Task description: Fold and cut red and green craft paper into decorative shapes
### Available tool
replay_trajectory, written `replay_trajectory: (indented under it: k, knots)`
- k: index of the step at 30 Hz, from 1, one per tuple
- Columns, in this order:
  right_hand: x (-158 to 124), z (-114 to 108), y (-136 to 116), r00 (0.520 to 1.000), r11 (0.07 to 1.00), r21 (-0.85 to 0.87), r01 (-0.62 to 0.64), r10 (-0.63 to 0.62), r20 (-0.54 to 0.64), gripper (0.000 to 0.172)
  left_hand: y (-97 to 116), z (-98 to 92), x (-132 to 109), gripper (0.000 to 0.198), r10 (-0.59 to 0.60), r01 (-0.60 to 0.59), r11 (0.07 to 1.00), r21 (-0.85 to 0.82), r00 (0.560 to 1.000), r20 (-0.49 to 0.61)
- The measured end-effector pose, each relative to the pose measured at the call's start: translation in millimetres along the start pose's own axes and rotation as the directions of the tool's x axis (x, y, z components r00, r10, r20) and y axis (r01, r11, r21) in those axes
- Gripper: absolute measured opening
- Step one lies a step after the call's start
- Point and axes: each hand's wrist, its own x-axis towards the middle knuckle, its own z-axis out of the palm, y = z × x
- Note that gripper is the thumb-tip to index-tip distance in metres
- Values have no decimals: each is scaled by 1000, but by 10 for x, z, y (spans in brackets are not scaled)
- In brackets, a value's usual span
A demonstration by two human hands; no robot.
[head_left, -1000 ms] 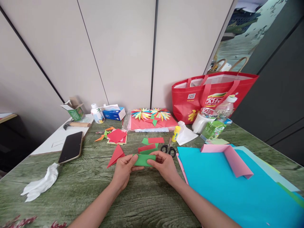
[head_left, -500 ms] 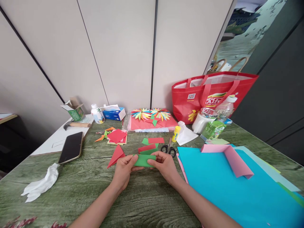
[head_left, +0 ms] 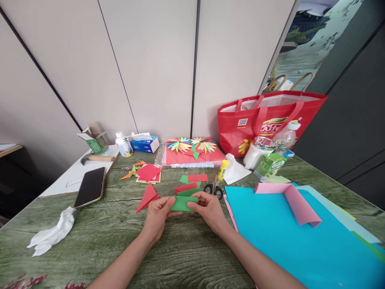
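Note:
A folded green paper strip (head_left: 182,204) is held level above the table by both hands. My left hand (head_left: 157,213) pinches its left end, thumb on top. At the right end, my right hand (head_left: 208,208) grips it between thumb and fingers. Just behind lie red and green folded paper pieces (head_left: 185,187), partly hidden by the strip. A red folded paper triangle (head_left: 147,197) rests left of my left hand. Black-handled scissors (head_left: 214,189) and a yellow glue stick (head_left: 223,169) are beyond my right hand.
Large blue paper sheets (head_left: 270,224) with a pink folded strip (head_left: 300,204) cover the right side. A phone (head_left: 90,186), crumpled tissue (head_left: 54,233) and hammer (head_left: 98,158) lie left. Folded paper stars (head_left: 203,145) sit at the back, near a red bag (head_left: 240,124).
Both hands keep their grip on the green paper strip. Almost nothing else differs; the strip has shifted very slightly to the right.

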Motion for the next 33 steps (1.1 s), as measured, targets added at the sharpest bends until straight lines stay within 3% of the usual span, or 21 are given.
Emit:
replay_trajectory:
  k: [5,8,15,24,33]
  knots:
    - [-39,22,13,997,998,-23,57,-56,44,27,-15,3,2,23,1,0,999,42,1000,-16]
    - [-55,34,34,988,982,-131,139,-128,85,8,-20,1,-3,23,7,-5,997,79,999,-32]
    - [-54,20,3,956,861,-414,294,-271,114,8,-24,5,-14,22,13,-11,996,90,1000,-26]
    - [-58,47,90,973,881,-417,224,-225,47,9,-67,-17,-6,25,8,-7,995,99,1000,-11]
    - [-80,53,33,979,914,-349,205,-197,60,13,-25,21,-23,25,-64,64,996,-69,998,-3]
